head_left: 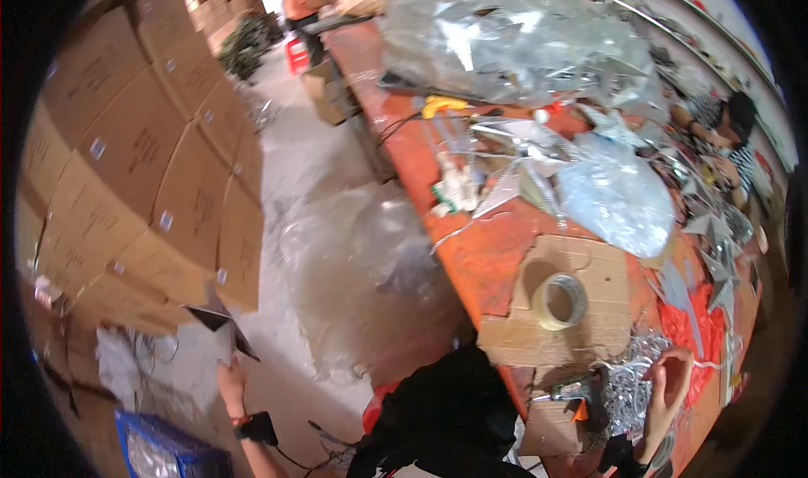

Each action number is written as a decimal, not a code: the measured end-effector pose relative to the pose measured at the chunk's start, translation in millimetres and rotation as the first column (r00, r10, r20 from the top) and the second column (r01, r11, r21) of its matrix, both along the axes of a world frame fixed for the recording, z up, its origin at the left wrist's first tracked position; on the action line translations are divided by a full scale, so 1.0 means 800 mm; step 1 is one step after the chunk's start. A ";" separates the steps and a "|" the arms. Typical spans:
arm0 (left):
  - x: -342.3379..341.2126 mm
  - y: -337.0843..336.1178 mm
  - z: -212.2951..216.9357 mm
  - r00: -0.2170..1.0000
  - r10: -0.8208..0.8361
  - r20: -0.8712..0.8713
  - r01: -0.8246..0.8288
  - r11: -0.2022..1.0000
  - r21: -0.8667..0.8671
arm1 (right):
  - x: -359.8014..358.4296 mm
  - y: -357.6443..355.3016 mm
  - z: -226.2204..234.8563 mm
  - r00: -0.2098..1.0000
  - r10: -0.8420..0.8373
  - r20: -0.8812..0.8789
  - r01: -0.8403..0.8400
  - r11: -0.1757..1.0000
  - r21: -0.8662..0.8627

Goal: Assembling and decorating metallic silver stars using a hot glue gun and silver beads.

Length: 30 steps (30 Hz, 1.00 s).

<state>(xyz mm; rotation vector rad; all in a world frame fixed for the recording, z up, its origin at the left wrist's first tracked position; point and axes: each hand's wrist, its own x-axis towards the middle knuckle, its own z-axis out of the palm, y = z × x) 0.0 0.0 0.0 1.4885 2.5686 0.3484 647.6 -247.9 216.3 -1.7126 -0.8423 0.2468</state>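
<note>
— What is nearest, along the lower edge of the frame?

— The left hand (229,383), at lower left, has its fingers closed on the lower corner of a shiny star-shaped piece (220,325), held up over the floor. A blue crate (168,451) sits just below it.

— And the other hand?

— The right hand (667,387), at lower right, rests on a heap of silver tinsel (629,377) on the orange table (471,251); its fingers look curled around a white strand (715,364), though blur makes that uncertain.

— Farther up?

— A tape roll (562,300) lies on a cardboard sheet (581,310) at centre right. Beyond it are clear plastic bags (513,36), and stacked cartons (143,167) fill the left.
</note>
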 end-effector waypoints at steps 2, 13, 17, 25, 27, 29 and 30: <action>0.082 0.032 0.059 0.977 -0.200 0.070 0.166 0.930 0.328 | -0.018 -0.003 -0.004 0.988 -0.046 0.147 0.040 0.998 0.047; 0.439 0.011 0.210 0.085 -0.266 0.960 0.712 0.690 0.128 | -0.007 0.004 0.038 0.896 0.093 0.434 0.041 0.957 -0.289; 0.513 0.004 0.205 -0.221 -0.146 0.964 0.936 0.248 0.252 | 0.001 -0.015 0.007 0.849 0.178 0.498 0.170 0.800 -0.576; 0.557 -0.032 0.189 -0.183 -0.002 0.983 0.969 0.170 0.181 | -0.012 -0.043 -0.013 0.924 0.193 0.329 0.049 0.795 -0.604; 0.560 -0.031 0.179 -0.268 -0.003 0.963 0.950 0.166 0.265 | -0.019 -0.042 -0.027 0.922 0.218 0.319 0.049 0.753 -0.656; 0.561 -0.034 0.179 -0.260 0.044 0.964 0.949 0.195 0.247 | -0.024 -0.043 -0.038 0.901 0.254 0.353 0.052 0.743 -0.667; 0.561 -0.033 0.182 -0.253 0.059 0.966 0.950 0.204 0.236 | -0.024 -0.044 -0.047 0.897 0.277 0.343 0.029 0.739 -0.673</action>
